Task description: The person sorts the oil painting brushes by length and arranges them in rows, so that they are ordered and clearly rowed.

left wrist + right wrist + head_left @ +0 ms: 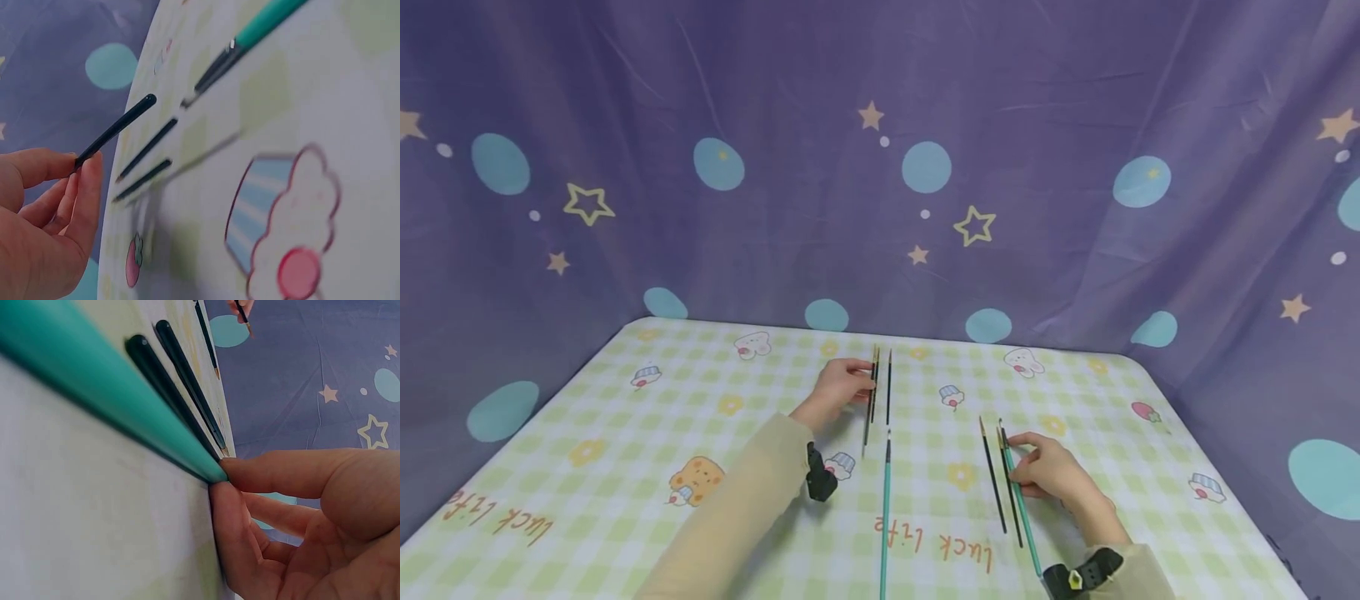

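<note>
My left hand [842, 385] pinches a thin dark paintbrush [119, 131] between thumb and fingers, raised off the cloth. Beneath and beside it, two dark paintbrushes [147, 150] lie on the table, roughly parallel. Over on the right, my right hand [1051, 471] pinches a teal-handled paintbrush [1024, 521] by thumb and fingertips, low over the cloth. Just left of that brush lie two more dark paintbrushes [994, 479], side by side. A second teal-handled paintbrush [885, 517] rests between the hands, its bristles pointing away from me.
A green-and-white checked cloth [760, 467] with cartoon prints covers the table. Behind it hangs a purple curtain [805, 225] with stars and blue spots, close along the table's far edge. Black wrist cameras [820, 473] sit on both sleeves.
</note>
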A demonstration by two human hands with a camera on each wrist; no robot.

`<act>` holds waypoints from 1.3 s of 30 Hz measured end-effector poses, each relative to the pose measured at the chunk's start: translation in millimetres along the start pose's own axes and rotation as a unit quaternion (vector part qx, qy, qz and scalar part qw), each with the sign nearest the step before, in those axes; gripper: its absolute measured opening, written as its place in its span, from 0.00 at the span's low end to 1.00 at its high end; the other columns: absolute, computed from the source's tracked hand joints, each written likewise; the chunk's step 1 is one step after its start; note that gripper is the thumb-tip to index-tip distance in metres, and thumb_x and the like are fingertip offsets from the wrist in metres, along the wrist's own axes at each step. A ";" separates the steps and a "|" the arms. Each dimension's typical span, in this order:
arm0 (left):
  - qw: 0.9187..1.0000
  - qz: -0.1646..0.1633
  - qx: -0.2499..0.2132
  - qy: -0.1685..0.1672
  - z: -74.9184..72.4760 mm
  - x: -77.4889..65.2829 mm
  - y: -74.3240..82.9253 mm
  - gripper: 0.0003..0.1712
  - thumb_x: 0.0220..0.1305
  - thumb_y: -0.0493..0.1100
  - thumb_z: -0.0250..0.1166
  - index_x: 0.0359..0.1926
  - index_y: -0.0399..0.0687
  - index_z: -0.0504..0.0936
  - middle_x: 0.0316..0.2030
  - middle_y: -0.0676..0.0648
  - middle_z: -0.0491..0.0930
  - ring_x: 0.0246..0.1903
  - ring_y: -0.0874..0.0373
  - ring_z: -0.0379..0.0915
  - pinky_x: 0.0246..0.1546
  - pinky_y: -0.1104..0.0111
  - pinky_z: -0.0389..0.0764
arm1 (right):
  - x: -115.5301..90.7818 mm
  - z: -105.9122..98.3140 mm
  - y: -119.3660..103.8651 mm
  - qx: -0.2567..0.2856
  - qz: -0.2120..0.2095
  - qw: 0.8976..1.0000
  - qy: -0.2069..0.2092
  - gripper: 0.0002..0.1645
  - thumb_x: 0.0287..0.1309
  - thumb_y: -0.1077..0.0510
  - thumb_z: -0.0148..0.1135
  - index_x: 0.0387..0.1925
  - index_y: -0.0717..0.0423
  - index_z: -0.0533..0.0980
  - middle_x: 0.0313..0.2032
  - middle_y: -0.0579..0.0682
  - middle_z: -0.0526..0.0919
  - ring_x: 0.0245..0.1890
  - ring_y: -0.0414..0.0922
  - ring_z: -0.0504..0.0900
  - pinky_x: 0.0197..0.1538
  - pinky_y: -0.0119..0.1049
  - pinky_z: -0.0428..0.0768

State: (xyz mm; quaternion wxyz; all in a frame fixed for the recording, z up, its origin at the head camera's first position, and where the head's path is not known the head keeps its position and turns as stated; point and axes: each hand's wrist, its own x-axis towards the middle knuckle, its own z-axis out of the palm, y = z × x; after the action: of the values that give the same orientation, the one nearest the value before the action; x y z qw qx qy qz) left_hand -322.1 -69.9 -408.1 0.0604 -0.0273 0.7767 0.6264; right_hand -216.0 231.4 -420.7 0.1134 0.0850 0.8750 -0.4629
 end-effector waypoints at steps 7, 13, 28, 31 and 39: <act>1.000 0.002 0.024 0.020 -9.9 9.1 -3.4 0.21 0.56 0.31 0.60 0.53 0.38 0.74 0.40 0.38 0.76 0.28 0.51 0.78 0.30 0.66 0.83 | 0.3 1.0 -0.7 0.006 -0.002 1.000 -0.002 0.33 0.43 0.70 0.64 0.55 0.62 0.69 0.28 0.55 0.74 0.19 0.43 0.75 0.23 0.35 0.79; 0.999 0.001 0.036 0.023 -7.8 19.2 -8.7 0.21 0.58 0.32 0.60 0.54 0.39 0.74 0.41 0.38 0.76 0.27 0.54 0.78 0.30 0.67 0.82 | 0.7 0.0 0.4 0.000 -0.002 1.000 0.002 0.33 0.43 0.69 0.64 0.55 0.61 0.69 0.28 0.55 0.73 0.19 0.43 0.75 0.23 0.36 0.79; 0.996 0.000 0.071 0.060 -1.3 36.9 -22.4 0.18 0.56 0.32 0.61 0.50 0.36 0.77 0.42 0.37 0.79 0.22 0.61 0.76 0.24 0.71 0.81 | 1.0 -0.7 1.2 0.001 -0.001 1.000 0.000 0.32 0.43 0.69 0.64 0.55 0.61 0.69 0.28 0.55 0.73 0.19 0.43 0.74 0.23 0.35 0.79; 0.994 0.008 0.081 0.070 0.1 37.2 -22.5 0.17 0.56 0.33 0.62 0.49 0.37 0.78 0.40 0.38 0.80 0.21 0.60 0.76 0.23 0.72 0.81 | 1.3 -0.7 0.9 0.002 -0.001 1.000 0.001 0.32 0.43 0.69 0.64 0.55 0.61 0.69 0.28 0.55 0.73 0.19 0.43 0.74 0.23 0.35 0.78; 0.989 0.016 0.110 0.100 4.7 37.7 -23.0 0.16 0.53 0.33 0.63 0.46 0.37 0.79 0.38 0.40 0.81 0.19 0.61 0.75 0.22 0.72 0.79 | 1.8 -0.4 -0.1 0.003 0.003 1.000 0.002 0.32 0.43 0.69 0.65 0.55 0.60 0.69 0.27 0.54 0.73 0.18 0.43 0.74 0.22 0.35 0.78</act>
State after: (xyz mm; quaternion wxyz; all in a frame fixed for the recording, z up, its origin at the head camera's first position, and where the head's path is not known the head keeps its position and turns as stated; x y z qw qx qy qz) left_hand -356.4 -69.0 -436.2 -0.0245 -0.0707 0.8433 0.5322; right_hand -217.8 231.7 -420.9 0.1125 0.0884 0.8737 -0.4649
